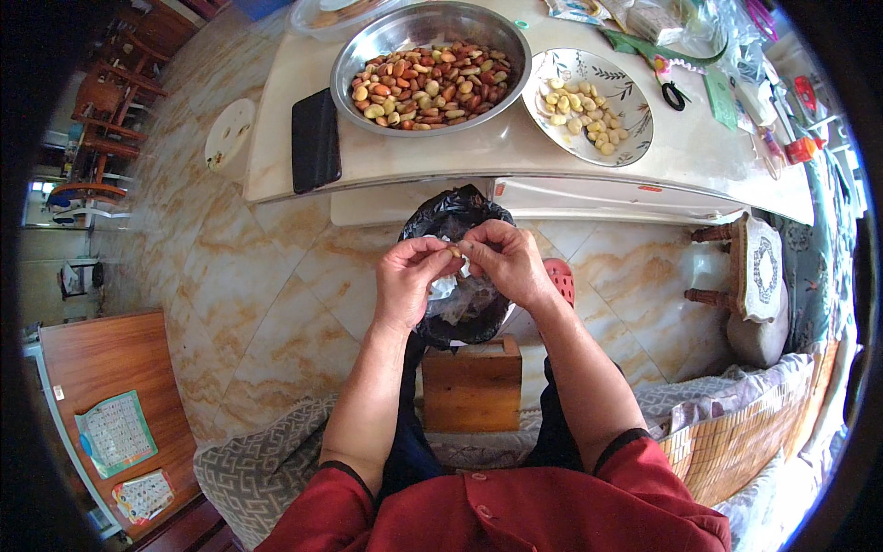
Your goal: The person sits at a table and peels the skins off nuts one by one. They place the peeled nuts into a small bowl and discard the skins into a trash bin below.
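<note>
Over a bin lined with a black plastic bag (455, 321), both hands meet at a small brownish bean (454, 252). My left hand (412, 276) pinches it between thumb and forefinger. The fingertips of my right hand (503, 262) are at the bean's other side; whether they grip it too is hard to tell. White crumpled tissue lies in the bin under the fingers. On the table, a steel bowl (514, 90) holds many unpeeled brown and reddish beans. Beside it, a leaf-patterned plate (631, 103) carries several pale peeled beans.
A black phone (316, 141) lies at the near edge of the table (407, 159). A plastic container (314, 21) stands behind it, with plastic bags and small items at the right. A wooden stool (471, 390) is between the legs; a red clog (560, 279) shows beside the bin.
</note>
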The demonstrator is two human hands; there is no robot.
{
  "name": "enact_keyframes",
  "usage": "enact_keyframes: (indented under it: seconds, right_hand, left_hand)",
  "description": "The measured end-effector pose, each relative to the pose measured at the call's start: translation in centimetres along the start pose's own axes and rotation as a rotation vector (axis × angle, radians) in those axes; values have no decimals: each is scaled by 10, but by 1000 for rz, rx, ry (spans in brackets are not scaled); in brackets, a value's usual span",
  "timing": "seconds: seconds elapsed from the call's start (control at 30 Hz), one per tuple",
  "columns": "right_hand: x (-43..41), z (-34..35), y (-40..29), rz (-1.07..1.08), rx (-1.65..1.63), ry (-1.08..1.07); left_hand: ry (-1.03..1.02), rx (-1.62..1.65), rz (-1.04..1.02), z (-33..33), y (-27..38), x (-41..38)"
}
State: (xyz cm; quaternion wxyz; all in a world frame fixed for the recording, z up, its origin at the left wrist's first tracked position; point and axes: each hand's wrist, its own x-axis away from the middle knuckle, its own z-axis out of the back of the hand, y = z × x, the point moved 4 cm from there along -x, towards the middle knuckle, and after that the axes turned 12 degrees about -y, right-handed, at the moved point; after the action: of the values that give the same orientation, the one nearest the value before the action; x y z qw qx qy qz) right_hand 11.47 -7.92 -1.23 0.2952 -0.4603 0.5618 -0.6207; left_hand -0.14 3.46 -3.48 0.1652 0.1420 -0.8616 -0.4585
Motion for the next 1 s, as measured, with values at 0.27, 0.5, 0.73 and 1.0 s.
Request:
enact_keyframes:
  seconds: [0.27, 0.5, 0.73, 1.0]
  right_hand:
    - [-6, -14, -2, 172, 185, 97]
    - [-4, -10, 4, 69, 135, 115]
    - [-2, 8, -1, 97, 313, 145]
    - [3, 0, -17, 360, 450, 84]
  left_hand:
    - [18, -95, 3, -1, 0, 3]
    - [-27, -29, 21, -2, -1, 1]
    - [-72, 119, 37, 0, 2, -1]
    - [-88, 93, 54, 0, 2, -2]
